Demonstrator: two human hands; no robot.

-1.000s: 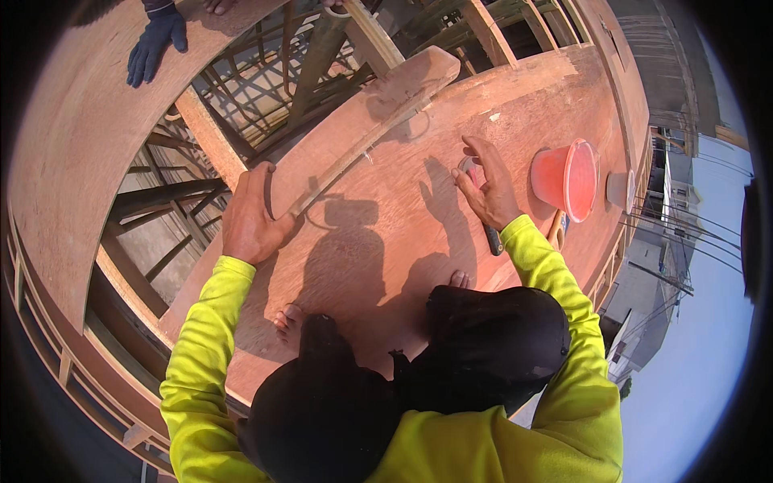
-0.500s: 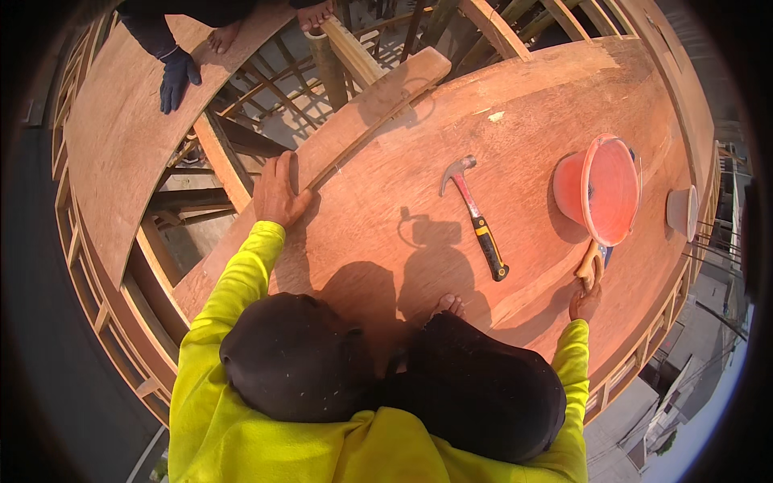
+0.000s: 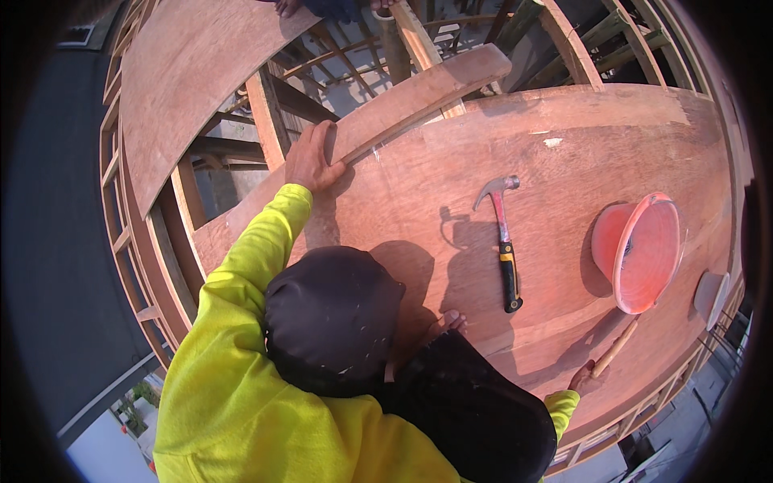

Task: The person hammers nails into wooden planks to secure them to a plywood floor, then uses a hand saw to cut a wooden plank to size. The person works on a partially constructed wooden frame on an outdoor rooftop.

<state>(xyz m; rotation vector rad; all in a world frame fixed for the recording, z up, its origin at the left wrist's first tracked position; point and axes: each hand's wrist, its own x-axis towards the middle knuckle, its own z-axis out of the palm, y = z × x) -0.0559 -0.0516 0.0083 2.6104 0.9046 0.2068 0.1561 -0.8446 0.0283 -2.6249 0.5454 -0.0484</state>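
My left hand (image 3: 312, 157) lies across a long, narrow wooden plank (image 3: 427, 90), thumb on its near edge and fingers over its far edge. This plank rests along the far left border of a reddish plywood sheet (image 3: 435, 185). Low on the right, my right hand (image 3: 586, 378) is closed on a handsaw's pale wooden handle (image 3: 617, 346); the blade cannot be made out now. Between my hands lies a claw hammer (image 3: 505, 245), its head pointing away and its black and yellow grip toward me. Beyond the saw, a red plastic bucket (image 3: 648, 253) is tipped on its side.
A smaller pale container (image 3: 712, 299) is at the far right edge. Past the plank, an open gap shows wooden beams (image 3: 266, 113) and poles below. Another plywood sheet (image 3: 193, 72) lies across the gap, with a person's hand (image 3: 287, 7) at its top.
The view has swung left, so everything appears farther right and lower. My right hand has turned the handsaw handle, which now appears edge-on. The other person's gloved hand has left its earlier spot.
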